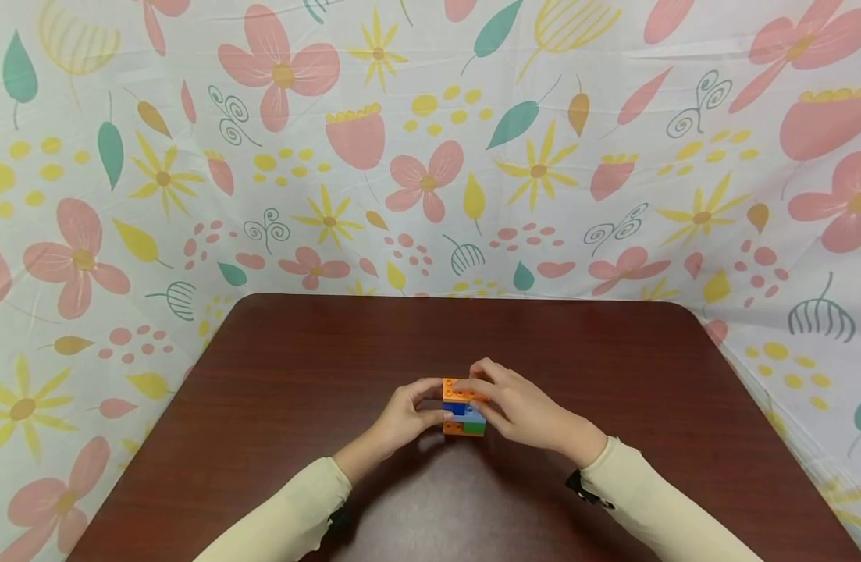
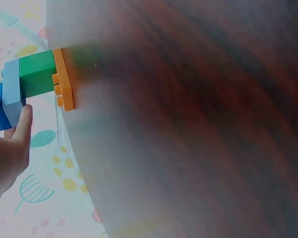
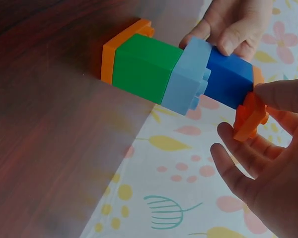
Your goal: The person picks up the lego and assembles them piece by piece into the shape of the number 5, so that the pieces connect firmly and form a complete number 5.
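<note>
A stack of toy building bricks stands on the table in front of me. At its foot is an orange plate (image 3: pixel 108 62), carrying a green brick (image 3: pixel 144 67). Above that come a light blue brick (image 3: pixel 181 84) and a dark blue brick (image 3: pixel 228 74). Another orange plate (image 3: pixel 248 119) tops the stack, overhanging the dark blue brick. My left hand (image 1: pixel 407 411) grips the stack from the left, its thumb on the dark blue brick in the right wrist view. From the right, my right hand (image 1: pixel 521 406) pinches the top orange plate, thumb on it and fingers around its edge.
The stack is near the middle of a dark reddish-brown wooden table (image 1: pixel 318 343) with rounded far corners. Behind and beside the table hangs a white cloth (image 1: pixel 430 101) printed with flowers and leaves.
</note>
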Action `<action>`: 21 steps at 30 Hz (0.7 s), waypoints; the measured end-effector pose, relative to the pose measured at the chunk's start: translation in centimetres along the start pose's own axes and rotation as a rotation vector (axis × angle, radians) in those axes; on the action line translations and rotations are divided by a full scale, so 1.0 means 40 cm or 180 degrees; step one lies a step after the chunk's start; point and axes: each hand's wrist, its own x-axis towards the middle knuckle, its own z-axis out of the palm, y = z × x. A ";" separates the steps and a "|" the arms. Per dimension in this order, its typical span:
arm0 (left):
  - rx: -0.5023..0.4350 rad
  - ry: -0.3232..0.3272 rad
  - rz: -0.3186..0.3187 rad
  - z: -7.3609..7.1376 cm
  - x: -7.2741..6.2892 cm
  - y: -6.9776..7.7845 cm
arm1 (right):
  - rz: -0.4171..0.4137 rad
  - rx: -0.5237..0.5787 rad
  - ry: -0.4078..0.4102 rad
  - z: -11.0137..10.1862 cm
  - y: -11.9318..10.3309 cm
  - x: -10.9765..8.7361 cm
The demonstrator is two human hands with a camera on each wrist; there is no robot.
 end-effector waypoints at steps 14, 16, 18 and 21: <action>-0.0047 -0.0080 0.0064 -0.002 0.009 -0.027 | 0.0090 0.0308 0.0151 0.009 -0.008 -0.013; -0.0034 -0.0075 0.0077 -0.002 0.015 -0.047 | 0.0125 0.0347 0.0171 0.009 -0.009 -0.015; 0.0009 -0.0072 0.0079 -0.002 0.023 -0.067 | 0.0155 0.0407 0.0189 0.010 -0.010 -0.017; 0.0017 -0.0073 0.0089 -0.002 0.028 -0.081 | 0.0219 0.0519 0.0222 0.013 -0.009 -0.022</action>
